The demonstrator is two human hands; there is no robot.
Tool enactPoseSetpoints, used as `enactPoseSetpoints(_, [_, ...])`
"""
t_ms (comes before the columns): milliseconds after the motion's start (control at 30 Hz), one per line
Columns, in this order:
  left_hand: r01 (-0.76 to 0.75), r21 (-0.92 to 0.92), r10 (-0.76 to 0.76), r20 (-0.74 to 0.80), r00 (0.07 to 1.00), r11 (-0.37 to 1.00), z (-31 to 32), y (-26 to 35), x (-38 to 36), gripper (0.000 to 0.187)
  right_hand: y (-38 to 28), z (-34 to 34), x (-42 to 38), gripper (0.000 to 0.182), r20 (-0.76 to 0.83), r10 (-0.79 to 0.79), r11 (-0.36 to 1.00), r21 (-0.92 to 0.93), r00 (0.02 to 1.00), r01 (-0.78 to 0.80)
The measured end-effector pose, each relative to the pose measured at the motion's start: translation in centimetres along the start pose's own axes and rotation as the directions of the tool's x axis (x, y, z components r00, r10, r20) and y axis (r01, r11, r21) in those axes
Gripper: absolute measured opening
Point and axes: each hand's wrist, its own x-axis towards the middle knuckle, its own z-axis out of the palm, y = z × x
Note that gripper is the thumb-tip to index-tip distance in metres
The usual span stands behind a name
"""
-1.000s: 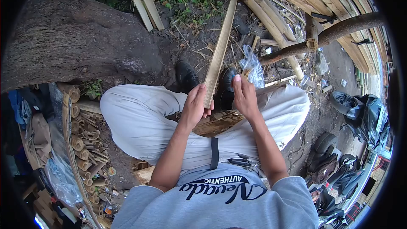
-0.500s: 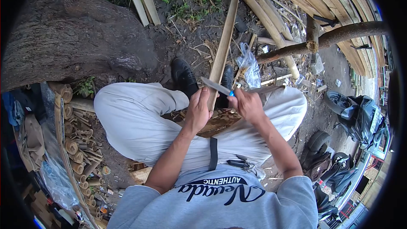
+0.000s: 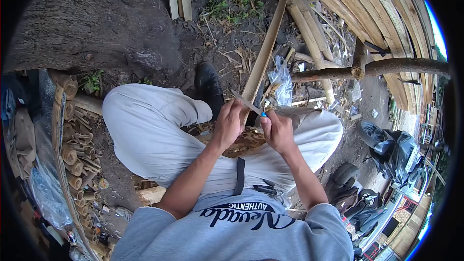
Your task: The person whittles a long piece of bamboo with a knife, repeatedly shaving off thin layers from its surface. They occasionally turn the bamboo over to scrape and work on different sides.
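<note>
A long split bamboo strip [image 3: 265, 50] slants from between my knees up and away, its near end in my left hand [image 3: 228, 124]. The left fingers are closed around it, thumb toward the blade. My right hand [image 3: 278, 132] is wrapped around the handle of a knife [image 3: 250, 104], and a bit of blue shows at the handle. The blade lies across the bamboo strip just beyond my left thumb, its tip pointing up and left. Most of the handle is hidden in my right fist.
A thick tree trunk [image 3: 92, 24] lies at upper left. Stacked bamboo pieces [image 3: 77, 164] stand at left. Long bamboo slats [image 3: 357, 5] lean at upper right beside a wooden pole [image 3: 386, 67]. A clear plastic bag [image 3: 280, 82] lies near my foot. A motorcycle [image 3: 396, 157] stands at right.
The knife has turned so its blade shows thinner across the strip. The strip's far end sits further right in view, and the whole view has shifted slightly.
</note>
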Motion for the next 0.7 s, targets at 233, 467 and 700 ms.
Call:
enactPoseSetpoints(233, [0.001, 0.033, 0.000, -0.015, 1.000, 0.999, 0.7, 0.5, -0.6, 0.056, -1.7, -0.4, -1.3, 0.033, 0.065, 0.016, 1.000, -0.024, 0.998, -0.015])
enactPoseSetpoints(467, [0.058, -0.019, -0.058, 0.007, 0.998, 0.998, 0.2, 0.0, -0.5, 0.051, 2.6, 0.5, 0.6, 0.036, 0.013, -0.131, 0.980, -0.147, 0.991, 0.132])
enactPoseSetpoints(700, [0.055, -0.061, -0.053, 0.025, 0.998, 0.997, 0.7, 0.9, -0.6, 0.049, 8.3, -0.8, 7.0, 0.043, -0.260, 0.285, 0.948, -0.062, 0.922, -0.311])
